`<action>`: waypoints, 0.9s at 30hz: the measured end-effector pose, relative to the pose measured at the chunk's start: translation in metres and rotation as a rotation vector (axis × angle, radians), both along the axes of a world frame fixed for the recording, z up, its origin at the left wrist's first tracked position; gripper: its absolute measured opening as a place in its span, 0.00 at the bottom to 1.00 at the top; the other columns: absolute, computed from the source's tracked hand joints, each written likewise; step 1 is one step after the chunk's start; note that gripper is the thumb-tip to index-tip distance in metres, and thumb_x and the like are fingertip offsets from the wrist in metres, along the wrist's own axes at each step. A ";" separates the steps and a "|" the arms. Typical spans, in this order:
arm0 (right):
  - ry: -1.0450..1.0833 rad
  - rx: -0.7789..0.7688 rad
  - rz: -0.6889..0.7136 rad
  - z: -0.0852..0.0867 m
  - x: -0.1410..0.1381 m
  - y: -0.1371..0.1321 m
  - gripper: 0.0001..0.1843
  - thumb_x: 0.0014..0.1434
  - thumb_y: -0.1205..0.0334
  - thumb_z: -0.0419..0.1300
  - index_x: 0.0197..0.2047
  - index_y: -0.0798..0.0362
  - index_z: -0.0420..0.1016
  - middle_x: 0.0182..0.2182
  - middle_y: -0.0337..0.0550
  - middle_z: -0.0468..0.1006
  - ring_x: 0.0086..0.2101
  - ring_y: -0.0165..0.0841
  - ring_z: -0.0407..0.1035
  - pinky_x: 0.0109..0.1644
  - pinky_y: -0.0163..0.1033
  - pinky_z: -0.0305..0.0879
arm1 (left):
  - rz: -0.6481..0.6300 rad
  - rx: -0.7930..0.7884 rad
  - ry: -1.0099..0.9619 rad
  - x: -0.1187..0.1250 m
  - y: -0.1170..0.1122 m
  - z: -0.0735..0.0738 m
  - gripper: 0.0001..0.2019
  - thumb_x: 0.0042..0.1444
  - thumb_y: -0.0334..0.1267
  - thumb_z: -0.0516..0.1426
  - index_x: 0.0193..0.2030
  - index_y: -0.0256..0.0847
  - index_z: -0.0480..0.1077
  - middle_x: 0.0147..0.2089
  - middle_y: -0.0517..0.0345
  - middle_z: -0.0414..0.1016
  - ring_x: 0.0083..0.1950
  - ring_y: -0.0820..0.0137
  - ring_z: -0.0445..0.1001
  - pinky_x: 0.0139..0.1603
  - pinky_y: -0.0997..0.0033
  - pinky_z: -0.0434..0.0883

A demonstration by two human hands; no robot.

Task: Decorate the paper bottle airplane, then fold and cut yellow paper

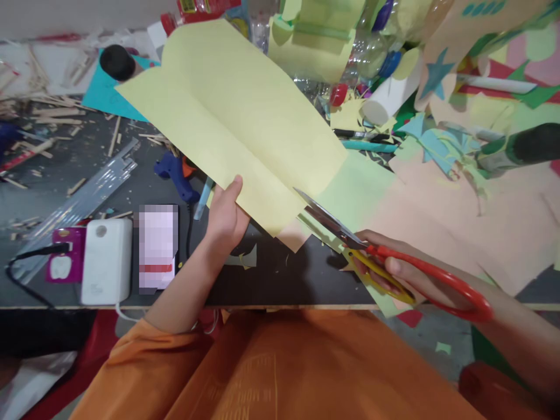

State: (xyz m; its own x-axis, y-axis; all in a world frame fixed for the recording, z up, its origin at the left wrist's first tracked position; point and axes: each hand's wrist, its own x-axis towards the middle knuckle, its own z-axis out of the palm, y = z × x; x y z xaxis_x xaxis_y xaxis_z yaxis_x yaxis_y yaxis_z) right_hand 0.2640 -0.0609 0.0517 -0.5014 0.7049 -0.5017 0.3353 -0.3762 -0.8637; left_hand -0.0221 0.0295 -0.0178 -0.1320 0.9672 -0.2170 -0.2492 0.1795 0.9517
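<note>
A large sheet of pale yellow paper [245, 111], with a curved notch in its far left edge, is pinched along its near edge by my left hand [227, 213]. The thumb lies on top; the other fingers are mostly hidden underneath. My right hand [389, 271] grips a pair of scissors [431, 277] with one red and one yellow handle. Their blades point up and left, parted, at the sheet's near right corner. Whether the lower blade touches the paper I cannot tell. Green paper [354, 189] and pink paper [459, 227] lie beneath and to the right.
To the left lie a phone [157, 248], a white power bank [106, 261], a blue glue gun [177, 175], clear sticks [94, 192] and scattered wooden sticks. Plastic bottles and coloured paper scraps crowd the back right. A dark-capped bottle [520, 149] lies at the right.
</note>
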 end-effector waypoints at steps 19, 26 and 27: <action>0.124 -0.022 0.012 -0.017 0.003 0.000 0.30 0.67 0.29 0.53 0.44 0.49 0.71 0.27 0.37 0.69 0.24 0.28 0.61 0.24 0.34 0.59 | 0.034 0.015 -0.042 0.000 0.002 -0.003 0.12 0.60 0.43 0.61 0.49 0.44 0.78 0.60 0.49 0.83 0.77 0.54 0.65 0.78 0.51 0.64; 0.089 0.014 0.010 -0.021 0.004 0.000 0.30 0.66 0.28 0.54 0.44 0.49 0.72 0.31 0.40 0.74 0.26 0.29 0.65 0.27 0.34 0.64 | 0.027 0.006 -0.015 0.002 0.001 -0.003 0.14 0.63 0.41 0.58 0.53 0.44 0.78 0.59 0.50 0.84 0.77 0.56 0.65 0.78 0.51 0.65; 0.094 0.007 0.006 -0.021 0.004 -0.001 0.30 0.66 0.28 0.54 0.44 0.49 0.72 0.31 0.40 0.73 0.26 0.29 0.64 0.26 0.34 0.63 | 0.028 0.005 -0.010 0.002 0.001 -0.002 0.14 0.63 0.40 0.58 0.54 0.44 0.78 0.58 0.50 0.84 0.77 0.57 0.66 0.78 0.52 0.65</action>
